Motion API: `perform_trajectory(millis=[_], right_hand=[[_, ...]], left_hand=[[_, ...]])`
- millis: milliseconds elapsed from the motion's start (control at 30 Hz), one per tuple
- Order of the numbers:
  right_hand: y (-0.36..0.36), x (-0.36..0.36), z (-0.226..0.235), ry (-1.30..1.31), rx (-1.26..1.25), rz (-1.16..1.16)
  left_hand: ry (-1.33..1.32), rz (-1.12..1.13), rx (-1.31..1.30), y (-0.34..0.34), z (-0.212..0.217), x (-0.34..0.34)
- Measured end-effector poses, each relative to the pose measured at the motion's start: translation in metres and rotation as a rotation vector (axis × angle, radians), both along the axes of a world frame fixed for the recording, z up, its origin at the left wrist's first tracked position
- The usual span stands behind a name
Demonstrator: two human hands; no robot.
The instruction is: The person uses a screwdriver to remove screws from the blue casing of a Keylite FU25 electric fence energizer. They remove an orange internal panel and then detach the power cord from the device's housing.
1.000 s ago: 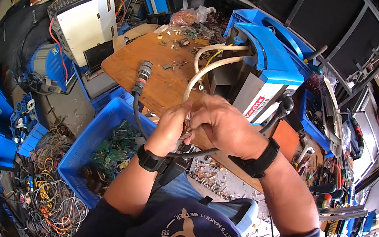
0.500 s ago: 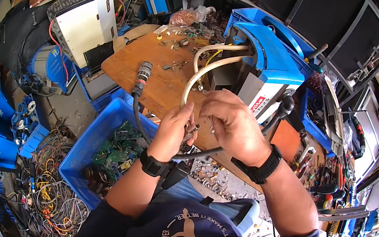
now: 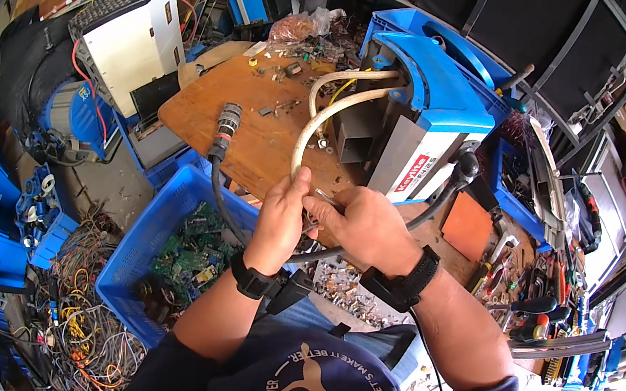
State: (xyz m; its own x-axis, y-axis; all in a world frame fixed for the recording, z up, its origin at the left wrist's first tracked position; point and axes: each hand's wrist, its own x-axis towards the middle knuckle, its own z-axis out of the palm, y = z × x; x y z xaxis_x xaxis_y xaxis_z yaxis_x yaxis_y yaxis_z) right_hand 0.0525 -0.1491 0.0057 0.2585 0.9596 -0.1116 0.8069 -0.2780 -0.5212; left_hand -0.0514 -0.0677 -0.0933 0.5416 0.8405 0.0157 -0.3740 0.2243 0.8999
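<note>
My left hand (image 3: 278, 214) is closed around the lower end of a thick beige hose-like cable (image 3: 303, 141), which loops up to a blue-and-silver machine (image 3: 457, 96) on the table. Close against it, my right hand (image 3: 373, 229) is closed with its thumb pressed toward the left fingers. A thin metal piece (image 3: 326, 196) shows between the two hands; whether the right fingers hold it is hidden. A black cable (image 3: 221, 191) runs beneath both hands and ends in a round metal connector (image 3: 227, 122) at the table's left edge.
The wooden table (image 3: 204, 114) carries scattered small parts. Below its left edge stands a blue crate (image 3: 128, 249) of green circuit boards (image 3: 195, 255). Tangled wires (image 3: 79, 322) cover the floor at lower left. Hand tools (image 3: 539, 310) lie at the right.
My right hand has moved left and down to meet the left hand, its fingers now closing in beside it. The left hand keeps hold of the beige cable.
</note>
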Motion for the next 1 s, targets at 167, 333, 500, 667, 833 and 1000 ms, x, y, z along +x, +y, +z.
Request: perform_trajectory(millis=[167,333,500,667,833,1000], right_hand=[[-0.001,0.007,-0.022,-0.121,0.129,0.140],[-0.005,0.009,-0.018,-0.065,0.289,0.259],[-0.002,0.004,-0.005,-0.184,0.071,0.175],[-0.002,0.014,-0.013,0.035,0.294,0.326],[-0.004,0.006,-0.008,0.099,0.208,0.232],[-0.002,0.007,-0.017,-0.063,0.368,0.347]], left_hand=[[0.045,-0.023,0.025,-0.002,0.002,-0.002],[0.010,0.014,0.058,-0.002,0.003,-0.002],[0.056,0.001,0.018,-0.003,0.007,-0.003],[-0.018,-0.014,0.002,-0.003,0.007,-0.002],[-0.033,0.004,0.024,-0.001,0.000,0.000],[0.009,0.021,0.015,-0.002,-0.003,0.001]])
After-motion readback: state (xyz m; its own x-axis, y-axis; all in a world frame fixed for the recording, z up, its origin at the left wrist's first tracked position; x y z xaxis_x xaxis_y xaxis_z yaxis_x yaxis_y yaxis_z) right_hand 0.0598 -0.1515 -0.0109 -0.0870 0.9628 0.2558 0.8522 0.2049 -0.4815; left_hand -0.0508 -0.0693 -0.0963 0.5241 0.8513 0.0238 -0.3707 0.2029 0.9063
